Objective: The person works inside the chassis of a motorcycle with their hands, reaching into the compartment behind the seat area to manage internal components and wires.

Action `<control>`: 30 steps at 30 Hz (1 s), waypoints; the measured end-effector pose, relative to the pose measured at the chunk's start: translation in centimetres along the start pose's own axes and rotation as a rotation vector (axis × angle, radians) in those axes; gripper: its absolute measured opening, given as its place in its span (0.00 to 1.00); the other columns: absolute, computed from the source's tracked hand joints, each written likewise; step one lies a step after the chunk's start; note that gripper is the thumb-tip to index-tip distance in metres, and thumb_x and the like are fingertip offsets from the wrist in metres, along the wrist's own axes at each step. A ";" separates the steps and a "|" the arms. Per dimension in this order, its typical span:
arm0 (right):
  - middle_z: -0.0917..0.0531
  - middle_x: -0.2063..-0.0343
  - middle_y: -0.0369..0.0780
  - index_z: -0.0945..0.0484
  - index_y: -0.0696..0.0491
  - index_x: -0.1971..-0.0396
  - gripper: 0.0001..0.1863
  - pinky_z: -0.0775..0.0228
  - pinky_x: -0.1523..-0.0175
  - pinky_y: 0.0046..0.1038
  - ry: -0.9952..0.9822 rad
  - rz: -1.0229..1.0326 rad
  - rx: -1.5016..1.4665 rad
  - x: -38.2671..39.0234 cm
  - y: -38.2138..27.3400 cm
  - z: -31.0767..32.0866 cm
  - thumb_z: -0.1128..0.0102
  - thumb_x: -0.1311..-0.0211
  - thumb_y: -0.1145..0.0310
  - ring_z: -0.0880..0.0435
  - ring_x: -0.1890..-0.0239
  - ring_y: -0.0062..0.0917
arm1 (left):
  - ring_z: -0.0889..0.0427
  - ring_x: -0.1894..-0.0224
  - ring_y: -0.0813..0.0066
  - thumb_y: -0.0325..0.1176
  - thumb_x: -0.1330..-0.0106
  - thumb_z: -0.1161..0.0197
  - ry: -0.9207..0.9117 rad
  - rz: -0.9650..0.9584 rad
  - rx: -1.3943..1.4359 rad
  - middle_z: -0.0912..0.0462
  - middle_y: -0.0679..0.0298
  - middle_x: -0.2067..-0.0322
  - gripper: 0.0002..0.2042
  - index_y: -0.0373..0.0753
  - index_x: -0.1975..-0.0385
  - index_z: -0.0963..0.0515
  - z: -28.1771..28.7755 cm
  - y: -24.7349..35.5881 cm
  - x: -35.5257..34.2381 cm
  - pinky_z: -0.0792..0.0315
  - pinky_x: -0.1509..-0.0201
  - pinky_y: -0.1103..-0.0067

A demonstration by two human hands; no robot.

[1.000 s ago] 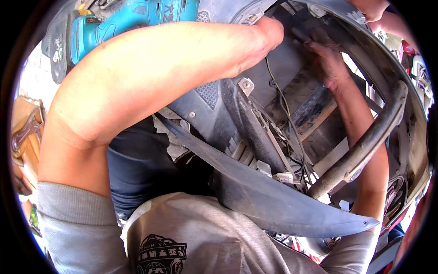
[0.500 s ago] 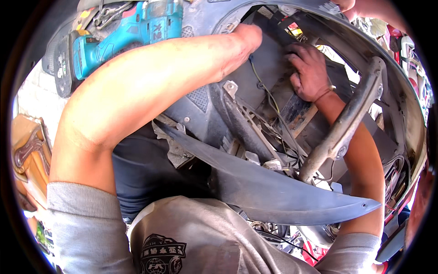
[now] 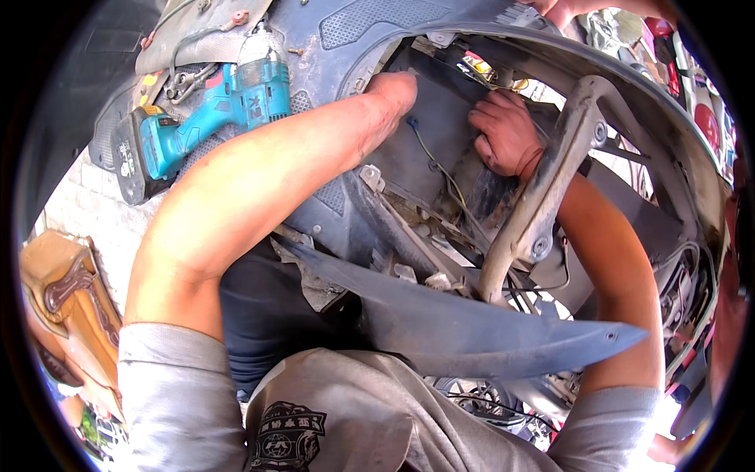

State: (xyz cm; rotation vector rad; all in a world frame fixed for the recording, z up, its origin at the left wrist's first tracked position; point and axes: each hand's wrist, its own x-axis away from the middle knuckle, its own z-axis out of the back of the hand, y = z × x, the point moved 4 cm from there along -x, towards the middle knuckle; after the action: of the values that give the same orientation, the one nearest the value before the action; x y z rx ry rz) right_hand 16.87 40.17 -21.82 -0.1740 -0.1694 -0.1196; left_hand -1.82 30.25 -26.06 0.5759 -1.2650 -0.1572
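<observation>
My left hand (image 3: pixel 393 96) is at the rim of an opening in a grey vehicle body (image 3: pixel 318 27), its fingers hidden inside. Farther right, my right hand (image 3: pixel 503 134) curls its fingers at a dark inner panel (image 3: pixel 429 157); what they grip, if anything, is hidden. A thin wire with a blue connector (image 3: pixel 413 124) runs between my hands and downward. A bent metal tube (image 3: pixel 523 220) crosses in front of my right forearm. A long grey plastic trim piece (image 3: pixel 464 330) lies across the lower part of the opening, nearer my body.
A teal cordless power tool (image 3: pixel 255 94) lies at the upper left, beside some wrenches (image 3: pixel 179 88). A brown carved object (image 3: pixel 71 291) is at the far left. Another person's hand (image 3: pixel 554 12) rests at the top right, near assorted red and white items (image 3: pixel 704 118).
The view has shifted, showing more of the upper-left surface. My right hand's spread fingers have curled and sit farther left in the picture; my left hand appears lower and farther left.
</observation>
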 end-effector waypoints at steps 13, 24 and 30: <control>0.19 0.51 0.49 0.23 0.54 0.47 0.23 0.25 0.39 0.42 -0.440 -0.283 0.065 9.2 -6.0 16.7 0.33 0.41 0.64 0.18 0.46 0.45 | 0.16 0.41 0.56 0.43 0.27 0.47 -0.043 -0.077 0.179 0.16 0.46 0.43 0.24 0.28 0.44 0.19 -1.3 -1.4 -4.4 0.27 0.37 0.65; 0.16 0.49 0.49 0.21 0.54 0.45 0.23 0.25 0.38 0.41 -0.650 -0.728 0.012 16.5 -7.8 20.9 0.36 0.34 0.55 0.18 0.42 0.47 | 0.22 0.36 0.53 0.46 0.29 0.43 -0.167 0.008 0.286 0.20 0.48 0.38 0.28 0.28 0.39 0.22 -2.6 -3.6 -12.0 0.31 0.33 0.65; 0.32 0.28 0.49 0.27 0.48 0.32 0.32 0.39 0.25 0.47 -0.710 -0.772 0.288 17.2 -7.7 18.5 0.41 0.29 0.46 0.34 0.27 0.45 | 0.20 0.38 0.51 0.44 0.31 0.43 -0.149 0.032 0.343 0.19 0.46 0.39 0.26 0.28 0.42 0.21 -2.9 -4.9 -11.7 0.29 0.35 0.63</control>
State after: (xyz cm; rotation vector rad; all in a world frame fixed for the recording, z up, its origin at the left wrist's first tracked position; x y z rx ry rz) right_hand 29.73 34.22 0.46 0.1547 -0.9554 -0.7996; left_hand -1.75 31.93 -38.94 0.8496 -1.4568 0.0467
